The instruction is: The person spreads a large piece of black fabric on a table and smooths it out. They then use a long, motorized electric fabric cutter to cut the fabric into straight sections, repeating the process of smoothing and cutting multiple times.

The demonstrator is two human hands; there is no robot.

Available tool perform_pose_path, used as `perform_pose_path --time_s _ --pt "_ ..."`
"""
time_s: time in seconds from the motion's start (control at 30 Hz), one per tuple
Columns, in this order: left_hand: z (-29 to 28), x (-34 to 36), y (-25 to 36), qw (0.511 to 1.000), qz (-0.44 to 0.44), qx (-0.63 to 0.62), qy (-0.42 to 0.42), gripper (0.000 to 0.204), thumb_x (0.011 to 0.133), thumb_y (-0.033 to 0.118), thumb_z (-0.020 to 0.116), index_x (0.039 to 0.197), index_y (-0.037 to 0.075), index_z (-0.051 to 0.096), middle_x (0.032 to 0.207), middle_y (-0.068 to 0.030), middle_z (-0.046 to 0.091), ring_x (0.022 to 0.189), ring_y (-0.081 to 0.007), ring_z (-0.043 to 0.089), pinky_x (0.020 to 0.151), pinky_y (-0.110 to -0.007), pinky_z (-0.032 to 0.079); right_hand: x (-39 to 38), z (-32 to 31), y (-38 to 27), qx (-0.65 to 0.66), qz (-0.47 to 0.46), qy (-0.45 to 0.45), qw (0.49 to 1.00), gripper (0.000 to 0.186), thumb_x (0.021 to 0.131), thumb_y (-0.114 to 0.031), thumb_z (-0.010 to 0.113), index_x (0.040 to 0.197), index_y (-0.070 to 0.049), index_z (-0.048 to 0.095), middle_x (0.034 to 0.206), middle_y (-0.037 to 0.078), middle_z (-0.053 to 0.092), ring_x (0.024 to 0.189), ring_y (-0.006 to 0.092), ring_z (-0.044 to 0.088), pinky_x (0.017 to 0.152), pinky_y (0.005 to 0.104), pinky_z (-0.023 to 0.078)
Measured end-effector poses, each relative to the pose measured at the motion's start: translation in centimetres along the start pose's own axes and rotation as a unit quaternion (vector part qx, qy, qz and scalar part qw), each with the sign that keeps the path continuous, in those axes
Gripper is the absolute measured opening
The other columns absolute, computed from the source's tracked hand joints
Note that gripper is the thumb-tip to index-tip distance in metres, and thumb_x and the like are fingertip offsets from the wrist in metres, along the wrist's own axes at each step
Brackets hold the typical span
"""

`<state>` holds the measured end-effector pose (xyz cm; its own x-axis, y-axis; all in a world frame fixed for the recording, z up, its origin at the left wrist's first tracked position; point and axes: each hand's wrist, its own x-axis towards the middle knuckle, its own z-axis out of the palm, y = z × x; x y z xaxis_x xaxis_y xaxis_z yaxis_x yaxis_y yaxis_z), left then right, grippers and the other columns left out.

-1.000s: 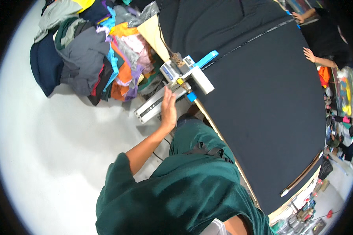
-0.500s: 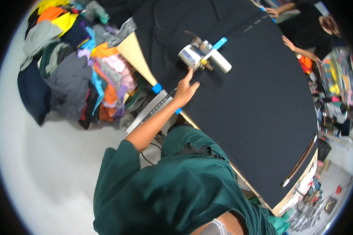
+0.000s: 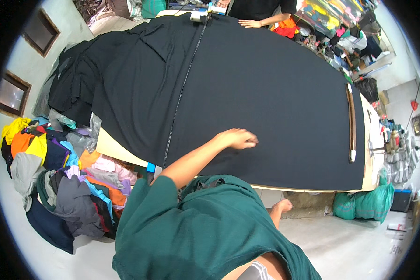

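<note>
Cloth (image 3: 275,88) spread on the table (image 3: 368,163), table showing beyond its right end and at near left. Track (image 3: 184,84) crosses cloth, near edge to far; machine (image 3: 199,17) at its far end, co-worker's hand (image 3: 250,23) to the right, at cloth's far edge. Bar (image 3: 352,123) on cloth, along right end. Left hand (image 3: 240,139) over cloth, right of track. Clothes pile (image 3: 77,205) left of table; sack (image 3: 365,203) by near right corner.

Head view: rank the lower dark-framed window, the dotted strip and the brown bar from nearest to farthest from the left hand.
1. Dotted strip: across the black cloth, left of the left hand.
2. Brown bar: at the cloth's right end.
3. Lower dark-framed window: far left, on the wall.
</note>
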<state>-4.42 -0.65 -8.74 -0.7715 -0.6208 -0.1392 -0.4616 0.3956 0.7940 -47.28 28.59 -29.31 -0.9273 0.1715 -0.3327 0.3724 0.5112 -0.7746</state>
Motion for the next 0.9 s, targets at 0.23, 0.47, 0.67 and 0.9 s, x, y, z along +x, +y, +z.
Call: perform_pose_path --time_s 0.23,0.47,0.67,0.9 --pt "9.0 -24.8 -7.1 0.834 -0.233 -0.108 0.488 0.024 0.108 0.013 0.055 0.119 0.004 0.073 0.118 -0.0167 0.075 0.113 -0.0303 0.073 0.096 -0.038 0.056 -11.2 3.2 -10.2 -0.103 -0.549 -0.026 0.829 0.035 0.081 0.004 0.056 0.112 -0.001 0.072 0.119 0.018 0.072 0.118 0.0364 0.063 0.107 0.0489 0.044" --pt "22.7 -39.4 -6.1 0.614 -0.654 -0.082 0.434 0.050 0.111 0.045 0.043 0.123 0.003 0.068 0.113 -0.0262 0.073 0.107 -0.0480 0.067 0.095 -0.056 0.050 -34.0 12.9 -8.7 -0.115 -0.759 -0.397 0.504 0.049 0.088 -0.005 0.065 0.136 -0.001 0.059 0.145 0.023 0.054 0.141 0.0406 0.045 0.118 0.0556 0.032" --pt "24.2 -41.9 -5.1 0.644 -0.620 -0.152 0.422 0.070 0.110 0.057 0.036 0.102 -0.002 0.072 0.100 -0.0313 0.073 0.105 -0.0530 0.067 0.092 -0.057 0.049 -46.9 13.1 0.6 -0.263 -0.806 -0.472 0.243 0.073 0.106 -0.038 0.053 0.160 0.007 0.036 0.170 0.026 0.031 0.161 0.0414 0.022 0.131 0.0576 0.016" --pt "21.2 -42.1 -0.5 0.596 -0.643 -0.101 0.470 0.074 0.110 0.058 0.038 0.090 -0.004 0.073 0.088 -0.0284 0.073 0.089 -0.0485 0.069 0.082 -0.055 0.049 -53.4 12.5 1.4 -0.370 -0.802 -0.466 0.050 0.087 0.100 -0.057 0.056 0.165 -0.003 0.036 0.173 0.027 0.023 0.162 0.0459 0.016 0.126 0.0712 0.012"
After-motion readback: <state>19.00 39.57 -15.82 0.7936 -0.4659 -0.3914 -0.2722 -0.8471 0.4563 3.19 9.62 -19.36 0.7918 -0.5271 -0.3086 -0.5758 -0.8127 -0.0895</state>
